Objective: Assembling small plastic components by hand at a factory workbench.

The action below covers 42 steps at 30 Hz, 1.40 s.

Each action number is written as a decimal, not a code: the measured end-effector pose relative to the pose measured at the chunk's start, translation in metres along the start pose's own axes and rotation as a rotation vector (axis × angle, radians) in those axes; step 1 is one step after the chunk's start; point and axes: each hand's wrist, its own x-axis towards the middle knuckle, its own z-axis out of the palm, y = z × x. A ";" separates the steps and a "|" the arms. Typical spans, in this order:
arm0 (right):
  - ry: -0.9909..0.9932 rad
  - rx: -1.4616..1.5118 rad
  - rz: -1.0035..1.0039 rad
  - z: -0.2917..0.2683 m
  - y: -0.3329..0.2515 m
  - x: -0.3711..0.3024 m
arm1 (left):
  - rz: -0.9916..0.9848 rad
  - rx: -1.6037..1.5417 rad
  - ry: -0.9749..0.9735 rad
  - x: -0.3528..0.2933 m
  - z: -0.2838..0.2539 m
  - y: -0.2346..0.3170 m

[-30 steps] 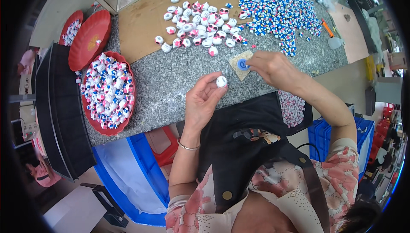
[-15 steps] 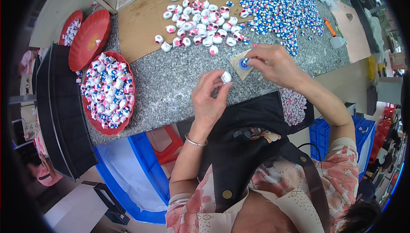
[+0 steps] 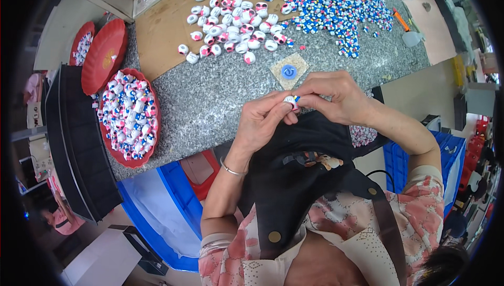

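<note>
My left hand pinches a small white toy head between thumb and fingertips, above the near edge of the counter. Against its right side, my right hand is closed on a small blue-and-white toy piece, mostly covered by the fingers. Both hands meet at this spot. Just beyond them lies a square beige pad with a round blue dish on it. Farther off, white and pink toy heads lie spread out, beside a large heap of small blue-and-white pieces.
On the left, a red scalloped bowl holds many white, pink and blue toys; two more red bowls stand behind it. An orange-handled tool lies at far right. Blue crates stand below the counter.
My right hand has left the blue dish with the small blue-and-white piece and come to the toy head. My left hand has moved slightly right, bringing the head to meet it.
</note>
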 end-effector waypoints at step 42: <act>-0.092 -0.424 0.120 -0.032 0.056 -0.004 | -0.003 -0.222 0.349 -0.023 -0.045 0.005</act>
